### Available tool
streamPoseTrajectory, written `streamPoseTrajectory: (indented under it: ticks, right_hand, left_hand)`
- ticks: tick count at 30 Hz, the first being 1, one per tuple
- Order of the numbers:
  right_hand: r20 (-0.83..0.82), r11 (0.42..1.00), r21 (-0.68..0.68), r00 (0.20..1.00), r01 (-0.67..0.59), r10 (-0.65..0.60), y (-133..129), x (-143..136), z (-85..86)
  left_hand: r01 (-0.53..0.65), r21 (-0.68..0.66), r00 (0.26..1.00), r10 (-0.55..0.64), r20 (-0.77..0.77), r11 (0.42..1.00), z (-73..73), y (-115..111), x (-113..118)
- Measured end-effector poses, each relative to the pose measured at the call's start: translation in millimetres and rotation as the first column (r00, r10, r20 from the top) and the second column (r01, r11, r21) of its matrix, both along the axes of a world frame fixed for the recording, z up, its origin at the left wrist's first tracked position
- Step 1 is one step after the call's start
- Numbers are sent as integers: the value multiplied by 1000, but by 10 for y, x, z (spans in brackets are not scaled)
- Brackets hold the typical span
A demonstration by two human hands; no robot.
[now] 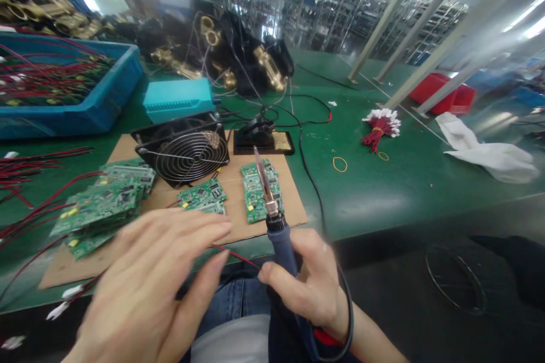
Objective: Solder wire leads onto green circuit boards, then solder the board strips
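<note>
My right hand (313, 283) is wrapped round the blue handle of a soldering iron (281, 238), whose metal tip points up and away over a green circuit board panel (251, 198). A thin red and black wire (240, 257) runs from near my right thumb toward my left hand. My left hand (157, 278), slightly blurred, is raised at the front left with thumb and fingers apart. Beyond it lie a smaller board (202, 194) and a stack of green boards (100, 204) with red wires, on a cardboard sheet (230, 181).
A black fan (191, 153) stands behind the boards, beside the iron's stand (255, 136). Farther back are a teal box (179, 99) and a blue bin (114, 93) of wired parts. To the right lie a bundle of wires (378, 127) and white cloth (489, 150).
</note>
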State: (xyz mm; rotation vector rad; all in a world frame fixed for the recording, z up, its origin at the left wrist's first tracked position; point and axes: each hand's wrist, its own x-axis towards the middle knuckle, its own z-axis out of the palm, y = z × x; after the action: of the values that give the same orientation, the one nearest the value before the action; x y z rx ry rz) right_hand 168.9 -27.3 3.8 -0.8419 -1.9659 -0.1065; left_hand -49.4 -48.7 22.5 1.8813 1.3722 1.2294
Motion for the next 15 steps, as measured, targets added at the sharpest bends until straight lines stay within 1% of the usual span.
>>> streamPoseTrajectory:
  ticks: [1,2,3,4,5,7,12,15]
  right_hand:
    - [10,1000,-24,1000,-10,10,-15,-1,7]
    - [16,999,-43,1000,-20,20,-31,1,14]
    - [18,998,-57,999,-30,31,-44,4,22]
    - [13,997,-65,999,-41,41,-56,9,30]
    - [6,996,-74,999,-45,46,-64,14,37]
    - [5,996,-81,999,-36,36,-73,23,44]
    - [15,995,-87,999,-47,48,-61,28,52]
    - [1,987,-153,998,-56,56,-38,26,92]
  left_hand:
    - [124,19,982,-120,-149,992,-5,20,27]
    - [252,-9,932,-245,-267,968,-14,41,57]
    - [354,-77,874,-358,-329,932,-26,61,89]
    - [414,-165,835,-445,-322,895,-39,77,120]
    - [443,-245,816,-501,-289,862,-51,88,149]
    - [455,-345,817,-539,-205,821,-69,100,194]
    - [467,-481,819,-568,-82,742,-48,103,184]
    - [504,-568,785,-619,-13,651,-37,119,131]
